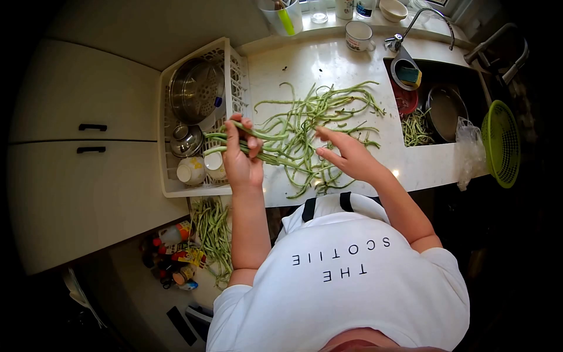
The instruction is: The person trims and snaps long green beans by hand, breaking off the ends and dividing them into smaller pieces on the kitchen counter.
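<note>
My left hand (pixel 242 157) is closed around a small bunch of long green beans (pixel 273 154), their ends sticking out past the fingers on both sides. Across the white counter lies a loose tangle of more long beans (pixel 334 105). Over the near part of this tangle is my right hand (pixel 347 154), fingers and thumb stretched out and apart, with nothing seen in it. Whether its fingertips touch the beans I cannot tell.
A white dish rack (pixel 176 189) with pots and cups stands left. To the right, a sink (pixel 451 70) holds a pan (pixel 447 108) and bean pieces (pixel 415 130); beside it hang a plastic bag (pixel 469 146) and green colander (pixel 502 144). More beans (pixel 212 232) lie lower left near bottles (pixel 175 233).
</note>
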`<state>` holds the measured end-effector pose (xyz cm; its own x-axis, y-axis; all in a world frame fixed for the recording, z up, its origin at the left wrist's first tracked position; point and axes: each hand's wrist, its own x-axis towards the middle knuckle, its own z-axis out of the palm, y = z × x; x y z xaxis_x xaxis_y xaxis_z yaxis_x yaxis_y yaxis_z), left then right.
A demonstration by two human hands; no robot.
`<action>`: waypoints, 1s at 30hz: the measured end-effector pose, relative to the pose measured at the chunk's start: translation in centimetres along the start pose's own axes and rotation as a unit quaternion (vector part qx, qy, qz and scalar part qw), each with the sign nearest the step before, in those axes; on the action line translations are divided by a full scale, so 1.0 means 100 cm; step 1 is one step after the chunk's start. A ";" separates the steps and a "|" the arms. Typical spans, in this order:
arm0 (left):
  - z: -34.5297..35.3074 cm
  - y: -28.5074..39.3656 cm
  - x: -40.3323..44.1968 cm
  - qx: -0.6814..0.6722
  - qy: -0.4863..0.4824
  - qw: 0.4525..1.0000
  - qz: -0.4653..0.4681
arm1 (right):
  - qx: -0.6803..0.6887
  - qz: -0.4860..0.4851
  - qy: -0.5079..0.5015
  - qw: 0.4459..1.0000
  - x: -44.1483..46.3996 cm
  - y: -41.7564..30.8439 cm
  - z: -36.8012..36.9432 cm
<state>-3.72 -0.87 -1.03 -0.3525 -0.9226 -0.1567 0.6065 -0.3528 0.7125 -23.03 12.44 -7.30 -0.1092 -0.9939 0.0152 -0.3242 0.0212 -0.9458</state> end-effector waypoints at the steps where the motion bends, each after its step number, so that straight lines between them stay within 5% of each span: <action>1: 0.001 -0.004 -0.001 0.000 0.000 1.000 0.000 | -0.021 -0.027 0.063 0.997 0.001 -0.003 0.007; 3: 0.002 -0.009 -0.002 -0.006 -0.046 0.998 -0.039 | -0.043 -0.054 0.126 0.990 0.004 -0.010 0.011; 5: 0.003 -0.010 -0.003 -0.004 -0.038 0.998 -0.052 | -0.012 -0.151 0.063 0.986 0.007 -0.022 0.004; 9: -0.007 -0.012 0.003 -0.028 -0.043 0.995 -0.086 | 0.063 -0.131 -0.071 0.987 0.011 -0.021 0.001; 11: -0.011 -0.011 0.006 -0.033 -0.033 0.995 -0.094 | 0.312 -0.007 -0.148 0.938 0.011 -0.010 0.007; 17: -0.020 -0.014 0.010 -0.026 0.012 0.993 -0.110 | 0.452 0.127 -0.201 0.860 0.012 -0.028 0.000; 21: -0.014 -0.014 0.006 -0.012 0.002 0.996 -0.089 | 0.365 0.117 -0.223 0.896 0.015 -0.025 0.001; 23: -0.005 -0.016 0.000 0.013 -0.001 0.998 -0.068 | 0.197 0.147 -0.189 0.951 0.015 -0.022 0.005; 27: 0.024 -0.027 -0.026 0.281 -0.072 0.950 0.118 | 0.113 0.195 -0.106 0.969 0.027 -0.019 0.008; 30: 0.024 -0.035 -0.040 0.348 -0.148 0.896 0.233 | 0.020 0.109 0.042 0.993 0.036 0.058 0.038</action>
<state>-6.19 4.49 -1.25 -0.4122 -0.8264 0.3837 0.1824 0.3378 0.9234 -21.74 8.57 -13.97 -0.2512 -0.9537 -0.1652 -0.2462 0.2281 -0.9420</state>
